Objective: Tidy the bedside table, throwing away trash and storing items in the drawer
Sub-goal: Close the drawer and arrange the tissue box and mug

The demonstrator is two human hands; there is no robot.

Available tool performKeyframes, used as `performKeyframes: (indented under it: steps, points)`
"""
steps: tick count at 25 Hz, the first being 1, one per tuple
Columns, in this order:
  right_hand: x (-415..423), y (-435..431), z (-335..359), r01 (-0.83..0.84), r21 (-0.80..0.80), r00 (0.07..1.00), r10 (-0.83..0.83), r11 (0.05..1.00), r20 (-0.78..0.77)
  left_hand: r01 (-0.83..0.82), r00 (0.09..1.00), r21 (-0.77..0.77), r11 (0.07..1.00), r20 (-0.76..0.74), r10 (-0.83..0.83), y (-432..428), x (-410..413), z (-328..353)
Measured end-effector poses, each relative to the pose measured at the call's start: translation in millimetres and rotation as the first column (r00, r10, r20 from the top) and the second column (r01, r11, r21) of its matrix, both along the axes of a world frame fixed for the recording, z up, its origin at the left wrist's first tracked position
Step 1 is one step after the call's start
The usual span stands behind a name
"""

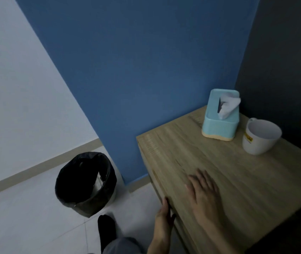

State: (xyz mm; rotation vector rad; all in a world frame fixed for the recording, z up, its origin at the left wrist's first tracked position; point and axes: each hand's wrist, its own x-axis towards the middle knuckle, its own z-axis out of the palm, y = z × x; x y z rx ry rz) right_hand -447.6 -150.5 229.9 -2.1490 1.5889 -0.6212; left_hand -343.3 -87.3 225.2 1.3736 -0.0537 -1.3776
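Checking hands first: right hand (203,191) lies flat, fingers straight, on the tabletop (237,171) at 7 o'clock, holding nothing; I read it as bracing the unit. Left hand (164,215) sits against the front edge, where the drawer (181,230) should be. I cannot tell if it grips a lip or only presses, probably closing or steadying it. Nothing loose is left on top. Tissue box (219,123) is at 1 o'clock and mug (259,138) at 2 o'clock, both parked back by the wall, out of the way. Bin (85,182) stands on the floor at 9 o'clock of the table, within easy reach. Count: two hands, one tissue box, one mug, one bin, one pale scrap (98,182) inside it.
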Motion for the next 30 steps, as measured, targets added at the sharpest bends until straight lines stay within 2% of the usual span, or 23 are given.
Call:
performKeyframes:
  steps: [1,3,4,5,7,8,10,11,12,14,17,19,20,21,22,23,25,26,30]
  points:
    - [-4.6,-2.6,0.3,0.067,0.012,0.983,-0.068,0.998,0.168,0.008,1.000,0.015,1.000,-0.012,-0.008,-2.9,0.7,0.3]
    - [-22.8,-15.0,12.3,0.212,0.074,0.895,-0.224,0.975,0.385,-0.010,1.000,0.059,0.998,-0.018,0.011,-11.8,1.1,-4.7]
    - [-37.3,-26.3,16.5,0.318,0.064,0.863,-0.317,0.946,0.394,-0.038,0.999,0.107,0.994,-0.008,0.039,-15.3,1.3,-9.1]
    - [-54.6,-41.5,19.9,0.422,0.056,0.827,-0.409,0.905,0.385,-0.037,0.999,0.091,0.995,0.012,0.036,-20.0,4.3,-19.2]
    - [-90.2,-75.1,26.0,0.575,0.135,0.720,-0.578,0.807,0.384,-0.050,0.992,-0.014,0.999,0.119,0.052,-22.2,15.7,-33.8]
    - [-104.5,-92.4,25.7,0.608,0.178,0.674,-0.622,0.774,0.399,-0.060,0.976,-0.039,0.997,0.208,0.067,-25.9,17.5,-26.2]
    - [-118.1,-116.2,25.6,0.598,0.226,0.662,-0.633,0.769,0.402,-0.099,0.896,-0.088,0.991,0.426,0.127,-36.3,13.6,9.2]
    - [-120.2,-124.5,23.1,0.584,0.226,0.676,-0.621,0.780,0.396,-0.074,0.808,-0.111,0.991,0.576,0.125,-48.6,7.3,24.8]
    - [-118.3,-128.6,21.5,0.573,0.217,0.694,-0.608,0.791,0.386,-0.016,0.683,-0.124,0.992,0.723,0.101,-61.9,0.1,43.5]
    - [-116.5,-131.7,15.3,0.589,0.198,0.692,-0.616,0.783,0.377,0.200,0.389,-0.134,0.970,0.920,0.047,-96.7,-16.4,73.0]
    - [-115.8,-131.9,11.6,0.622,0.134,0.684,-0.619,0.771,0.386,0.507,0.087,-0.044,0.861,0.996,0.000,-165.9,-34.0,103.5]
    - [-116.4,-133.5,8.2,0.627,0.128,0.668,-0.615,0.769,0.419,0.640,-0.234,0.179,0.747,0.972,-0.032,-210.5,-44.6,112.8]
    - [-116.8,-134.2,6.9,0.624,0.128,0.663,-0.609,0.771,0.436,0.643,-0.393,0.336,0.688,0.916,-0.079,-231.8,-48.6,111.5]
    - [-115.9,-133.3,6.8,0.618,0.130,0.661,-0.602,0.775,0.448,0.620,-0.506,0.479,0.621,0.849,-0.150,-248.9,-50.1,108.1]
    - [-115.6,-132.5,7.4,0.612,0.136,0.658,-0.597,0.779,0.459,0.602,-0.560,0.574,0.555,0.799,-0.220,-261.6,-51.9,103.4]
    - [-116.3,-132.3,8.1,0.605,0.144,0.656,-0.592,0.783,0.468,0.603,-0.558,0.607,0.517,0.784,-0.270,-270.7,-54.3,97.8]
    - [-115.7,-132.0,10.5,0.589,0.157,0.649,-0.581,0.792,0.491,0.634,-0.494,0.562,0.531,0.823,-0.281,-279.7,-54.1,88.4]
    - [-115.2,-132.0,10.2,0.585,0.162,0.642,-0.576,0.795,0.506,0.628,-0.496,0.547,0.554,0.830,-0.257,-281.8,-53.7,85.6]
    - [-116.1,-132.5,6.4,0.568,0.193,0.616,-0.568,0.800,0.546,0.564,-0.582,0.571,0.596,0.787,-0.204,-285.1,-63.5,92.2]
